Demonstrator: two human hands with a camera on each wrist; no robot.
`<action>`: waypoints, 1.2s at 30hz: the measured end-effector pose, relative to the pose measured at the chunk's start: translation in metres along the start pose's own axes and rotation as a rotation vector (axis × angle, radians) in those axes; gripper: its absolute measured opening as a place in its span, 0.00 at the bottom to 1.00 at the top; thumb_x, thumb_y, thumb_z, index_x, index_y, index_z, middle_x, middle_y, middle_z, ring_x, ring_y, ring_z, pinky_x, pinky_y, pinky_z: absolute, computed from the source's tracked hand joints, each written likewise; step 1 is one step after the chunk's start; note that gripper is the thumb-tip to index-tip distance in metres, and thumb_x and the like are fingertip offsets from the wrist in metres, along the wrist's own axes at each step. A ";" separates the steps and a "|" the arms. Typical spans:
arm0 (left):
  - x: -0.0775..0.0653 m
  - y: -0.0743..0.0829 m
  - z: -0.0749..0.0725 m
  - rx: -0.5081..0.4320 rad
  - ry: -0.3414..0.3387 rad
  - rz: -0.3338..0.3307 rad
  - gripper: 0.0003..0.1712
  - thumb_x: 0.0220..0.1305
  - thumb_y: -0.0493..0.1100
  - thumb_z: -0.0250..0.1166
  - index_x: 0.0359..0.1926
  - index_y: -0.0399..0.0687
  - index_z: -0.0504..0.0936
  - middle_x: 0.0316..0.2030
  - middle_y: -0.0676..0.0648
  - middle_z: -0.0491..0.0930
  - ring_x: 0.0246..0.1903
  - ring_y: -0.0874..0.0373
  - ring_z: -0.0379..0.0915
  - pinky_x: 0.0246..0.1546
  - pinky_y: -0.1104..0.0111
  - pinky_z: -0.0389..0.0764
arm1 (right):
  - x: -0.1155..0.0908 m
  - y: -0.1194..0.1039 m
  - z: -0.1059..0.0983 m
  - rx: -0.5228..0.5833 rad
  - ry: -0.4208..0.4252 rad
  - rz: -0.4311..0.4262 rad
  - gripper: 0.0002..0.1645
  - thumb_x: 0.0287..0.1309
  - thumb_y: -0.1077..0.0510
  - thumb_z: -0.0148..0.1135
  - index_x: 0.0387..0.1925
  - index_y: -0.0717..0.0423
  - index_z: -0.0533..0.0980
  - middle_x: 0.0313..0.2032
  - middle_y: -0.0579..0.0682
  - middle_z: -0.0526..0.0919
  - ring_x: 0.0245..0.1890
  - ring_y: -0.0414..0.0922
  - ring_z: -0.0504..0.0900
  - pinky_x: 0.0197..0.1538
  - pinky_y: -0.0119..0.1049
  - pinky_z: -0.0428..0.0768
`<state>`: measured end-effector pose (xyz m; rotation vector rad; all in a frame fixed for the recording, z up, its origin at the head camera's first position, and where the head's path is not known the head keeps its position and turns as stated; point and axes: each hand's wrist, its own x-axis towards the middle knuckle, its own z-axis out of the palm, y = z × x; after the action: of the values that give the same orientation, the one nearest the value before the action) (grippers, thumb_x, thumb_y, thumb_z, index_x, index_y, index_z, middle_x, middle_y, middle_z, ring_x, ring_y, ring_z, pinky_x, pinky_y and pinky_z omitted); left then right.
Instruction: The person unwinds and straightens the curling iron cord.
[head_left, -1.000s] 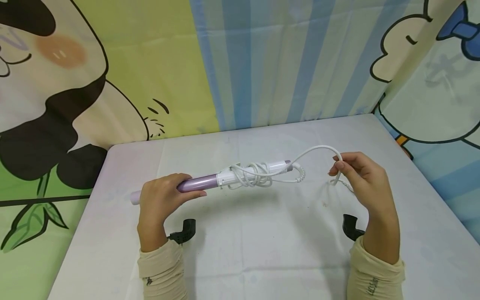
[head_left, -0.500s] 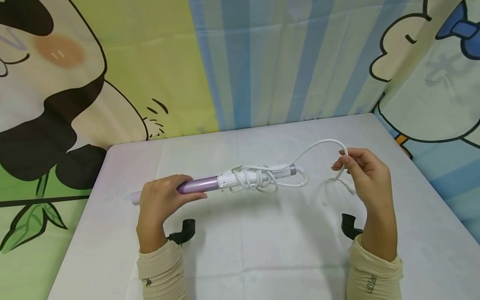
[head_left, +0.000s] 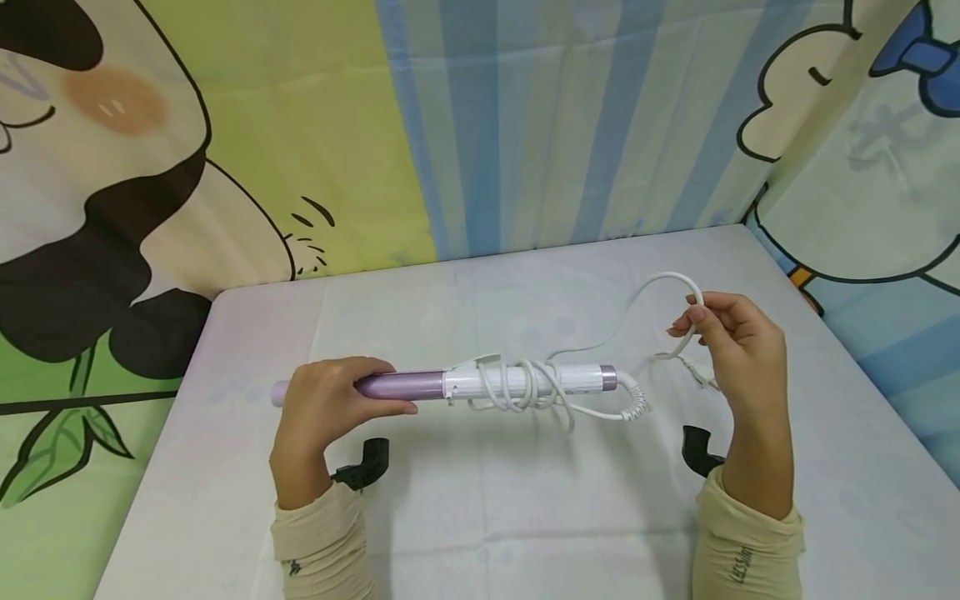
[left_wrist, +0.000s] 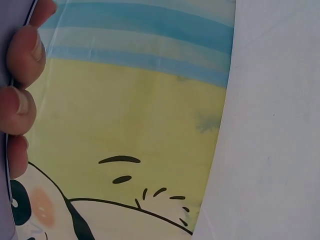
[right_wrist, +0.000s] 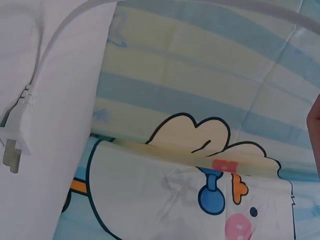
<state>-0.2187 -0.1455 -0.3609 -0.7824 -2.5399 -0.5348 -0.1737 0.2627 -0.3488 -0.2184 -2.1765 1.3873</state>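
In the head view a curling iron with a shiny purple barrel and white handle lies roughly level above the table. My left hand grips the barrel, its fingertips curled round a purple edge in the left wrist view. Loops of white power cord are wound loosely about the handle. From them a free length arcs up to the right, where my right hand pinches it between thumb and fingers. The two-pin plug hangs below that pinch in the right wrist view. Only a sliver of the right hand shows there.
The white-covered table stretches beneath both hands. Behind it hangs a cartoon-printed cloth backdrop, with another printed panel at the right. Black curved mounts sit by both wrists.
The handle end of the curling iron has swung down toward me, and its wound loops look looser. My right hand has shifted slightly right and away from me with the cord.
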 end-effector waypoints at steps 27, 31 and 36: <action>-0.014 -0.022 -0.016 0.007 0.199 -0.185 0.35 0.40 0.74 0.67 0.29 0.46 0.86 0.21 0.48 0.83 0.16 0.57 0.72 0.19 0.67 0.64 | 0.008 0.017 0.003 -0.136 -0.052 0.136 0.13 0.66 0.56 0.54 0.46 0.59 0.74 0.24 0.24 0.77 0.28 0.22 0.78 0.39 0.14 0.72; -0.015 -0.023 -0.016 0.027 0.218 -0.194 0.33 0.38 0.71 0.70 0.28 0.46 0.86 0.20 0.47 0.83 0.16 0.55 0.72 0.18 0.66 0.63 | 0.010 0.020 0.004 -0.160 -0.086 0.169 0.14 0.67 0.53 0.53 0.47 0.57 0.74 0.25 0.23 0.76 0.28 0.21 0.78 0.39 0.15 0.72; -0.015 -0.022 -0.017 0.044 0.269 -0.223 0.46 0.41 0.83 0.54 0.29 0.44 0.85 0.20 0.45 0.83 0.16 0.53 0.73 0.18 0.66 0.63 | 0.013 0.021 0.005 -0.211 -0.118 0.217 0.18 0.67 0.50 0.51 0.50 0.58 0.73 0.24 0.22 0.75 0.28 0.20 0.77 0.39 0.17 0.72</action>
<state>-0.2158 -0.1774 -0.3595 -0.3833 -2.3890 -0.6081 -0.1904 0.2737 -0.3647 -0.4748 -2.4593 1.3101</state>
